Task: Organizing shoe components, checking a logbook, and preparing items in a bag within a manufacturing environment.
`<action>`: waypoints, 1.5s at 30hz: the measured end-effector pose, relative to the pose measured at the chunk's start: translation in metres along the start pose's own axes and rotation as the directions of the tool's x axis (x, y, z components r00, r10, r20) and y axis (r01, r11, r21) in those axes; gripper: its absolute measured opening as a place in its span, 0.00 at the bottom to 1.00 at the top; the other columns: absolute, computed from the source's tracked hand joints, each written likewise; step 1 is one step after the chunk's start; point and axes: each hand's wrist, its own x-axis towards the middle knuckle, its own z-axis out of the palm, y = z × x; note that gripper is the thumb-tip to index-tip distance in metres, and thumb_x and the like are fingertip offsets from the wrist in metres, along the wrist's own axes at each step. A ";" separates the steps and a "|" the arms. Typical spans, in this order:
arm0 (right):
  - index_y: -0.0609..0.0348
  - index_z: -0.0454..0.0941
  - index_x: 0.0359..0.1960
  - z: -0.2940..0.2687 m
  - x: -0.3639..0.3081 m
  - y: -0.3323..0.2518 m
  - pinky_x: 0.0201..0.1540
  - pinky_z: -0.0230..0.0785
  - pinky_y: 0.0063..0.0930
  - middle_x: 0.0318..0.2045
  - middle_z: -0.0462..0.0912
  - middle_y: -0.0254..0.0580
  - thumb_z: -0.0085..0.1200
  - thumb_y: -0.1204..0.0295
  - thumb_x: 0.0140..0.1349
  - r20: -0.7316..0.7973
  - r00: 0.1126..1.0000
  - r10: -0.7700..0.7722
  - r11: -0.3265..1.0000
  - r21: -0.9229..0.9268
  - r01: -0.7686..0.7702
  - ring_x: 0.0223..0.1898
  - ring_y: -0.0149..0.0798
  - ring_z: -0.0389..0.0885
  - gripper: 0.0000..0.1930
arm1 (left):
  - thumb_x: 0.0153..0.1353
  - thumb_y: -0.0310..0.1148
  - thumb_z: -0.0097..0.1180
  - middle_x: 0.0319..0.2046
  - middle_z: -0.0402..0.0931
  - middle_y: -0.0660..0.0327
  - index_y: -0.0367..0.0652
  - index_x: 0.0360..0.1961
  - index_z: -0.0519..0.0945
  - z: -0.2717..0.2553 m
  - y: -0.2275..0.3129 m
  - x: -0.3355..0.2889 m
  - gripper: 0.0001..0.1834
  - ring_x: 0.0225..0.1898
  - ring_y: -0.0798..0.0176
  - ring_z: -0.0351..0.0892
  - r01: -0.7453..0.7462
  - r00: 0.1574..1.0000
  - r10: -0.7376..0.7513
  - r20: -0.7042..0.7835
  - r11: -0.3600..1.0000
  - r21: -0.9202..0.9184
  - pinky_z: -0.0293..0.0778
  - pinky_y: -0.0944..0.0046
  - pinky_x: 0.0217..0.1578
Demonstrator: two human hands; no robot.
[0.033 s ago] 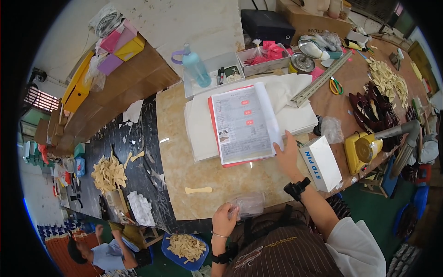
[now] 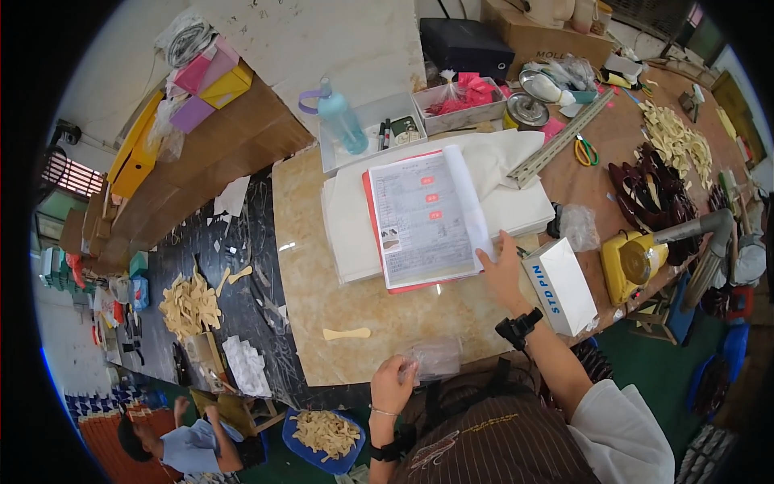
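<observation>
A clip folder with a red backing (image 2: 372, 211) lies on a stack of white sheets, bearing printed forms (image 2: 427, 234) with small red marks. The top pages curl over along their right side. My right hand (image 2: 504, 274), with a black band on the wrist, holds the lower right edge of the curled pages (image 2: 472, 202) between thumb and fingers. Close to my body, my left hand (image 2: 393, 382) is closed on a clear plastic bag (image 2: 436, 360), which lies over the board's front edge. A pale, bone-shaped piece (image 2: 347, 333) lies on the board left of the bag.
Right of my right hand stands a white box (image 2: 560, 286), then a yellow machine (image 2: 633, 262) and dark red shoes (image 2: 649, 194). A metal ruler (image 2: 560, 141), scissors (image 2: 587, 151) and a blue bottle (image 2: 343, 121) lie farther back. Another person (image 2: 189, 440) works at lower left.
My hands, the pages and the bag keep their places. At the lower left, the other person's hands have shifted slightly to the right.
</observation>
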 end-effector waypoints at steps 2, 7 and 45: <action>0.71 0.68 0.54 0.005 0.008 0.010 0.47 0.72 0.39 0.44 0.79 0.56 0.63 0.71 0.53 0.017 0.979 0.201 0.979 0.036 -0.201 0.46 0.49 0.78 0.28 | 0.57 0.33 0.59 0.25 0.76 0.48 0.35 0.30 0.77 0.001 -0.004 0.002 0.10 0.28 0.47 0.76 -0.005 1.000 0.005 0.000 1.000 0.015 0.71 0.58 0.31; 0.72 0.69 0.51 0.008 0.025 0.019 0.24 0.76 0.24 0.38 0.81 0.50 0.71 0.63 0.47 0.372 0.836 0.403 0.824 0.250 -0.509 0.30 0.36 0.82 0.34 | 0.58 0.34 0.59 0.25 0.76 0.47 0.34 0.31 0.78 0.003 -0.006 0.005 0.11 0.28 0.46 0.77 -0.030 1.000 0.030 0.000 0.999 0.014 0.72 0.58 0.32; 0.64 0.62 0.57 0.082 0.104 0.015 0.45 0.73 0.33 0.45 0.79 0.52 0.62 0.72 0.49 0.165 0.926 0.339 0.890 0.261 -0.373 0.44 0.42 0.80 0.33 | 0.63 0.38 0.54 0.36 0.80 0.44 0.35 0.43 0.79 -0.001 -0.010 0.007 0.16 0.40 0.40 0.78 0.134 0.967 -0.130 0.218 0.991 -0.006 0.73 0.52 0.42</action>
